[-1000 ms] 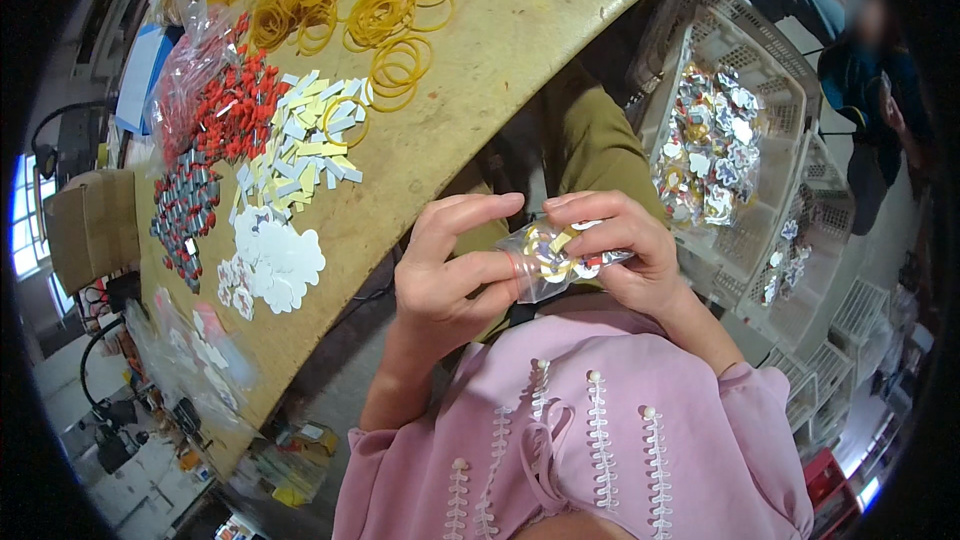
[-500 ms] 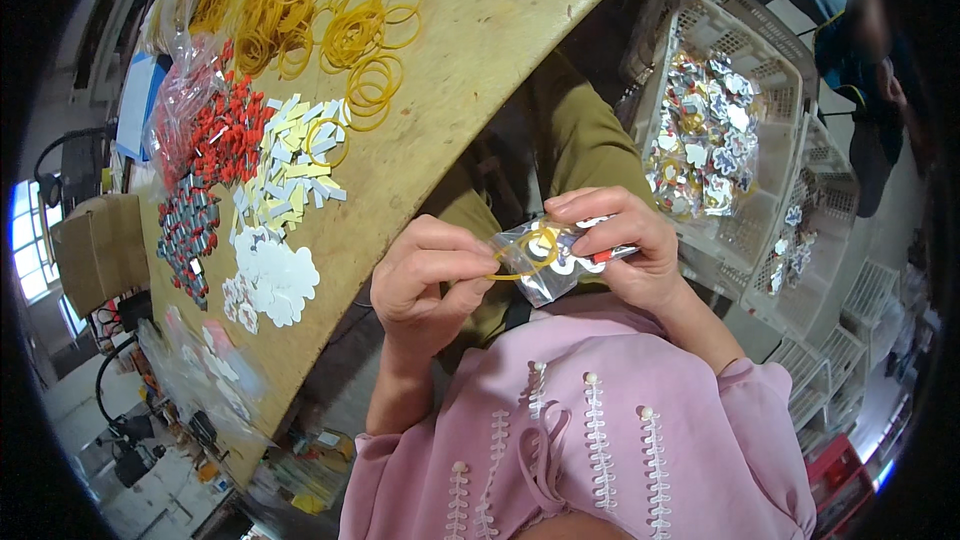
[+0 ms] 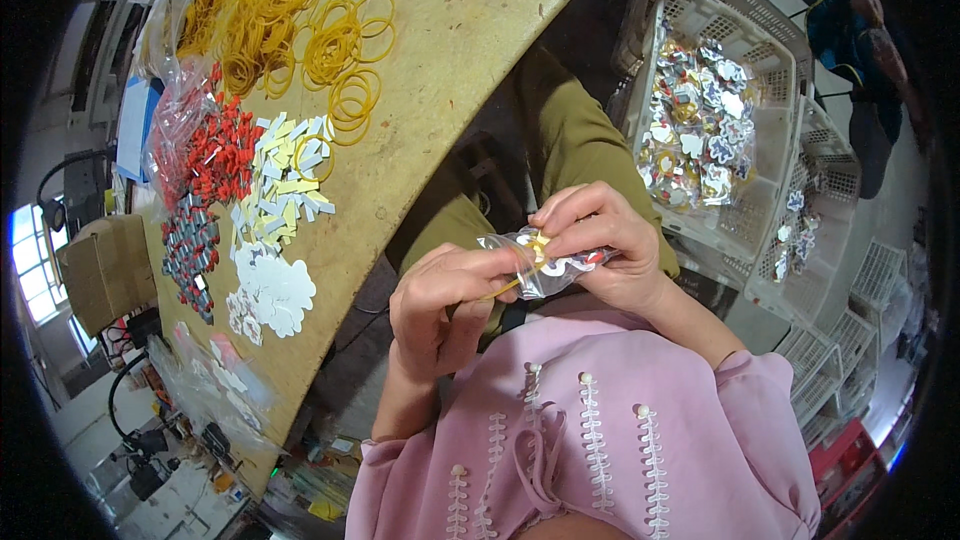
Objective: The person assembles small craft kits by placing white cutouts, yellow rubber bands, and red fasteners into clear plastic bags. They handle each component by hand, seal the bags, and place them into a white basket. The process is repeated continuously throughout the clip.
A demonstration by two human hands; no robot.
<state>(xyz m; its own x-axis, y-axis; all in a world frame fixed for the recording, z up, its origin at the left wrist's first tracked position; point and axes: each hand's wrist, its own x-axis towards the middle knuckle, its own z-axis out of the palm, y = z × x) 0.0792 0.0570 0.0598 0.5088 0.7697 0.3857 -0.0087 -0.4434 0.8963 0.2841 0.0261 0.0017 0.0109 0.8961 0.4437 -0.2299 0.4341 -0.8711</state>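
Left of and beyond the fingers [image 3: 585,232] spreads a worn, yellowish desk [image 3: 450,50], its top scuffed and marked with small dark smudges, its edge slanting past them. Far to their left, a paned window [image 3: 38,265] glows white with daylight, a brown cardboard box [image 3: 108,272] near it. Well to their right runs a pale grey floor [image 3: 868,245], with white slatted crates [image 3: 878,278] and, lower down, a red crate [image 3: 840,458] near a bright patch of light.

The left hand [image 3: 440,305], earlier drawn left of the clear plastic bag [image 3: 545,283], now has its fingers against the bag's left end; the yellow rubber band [image 3: 503,289], earlier an open loop, shows less.
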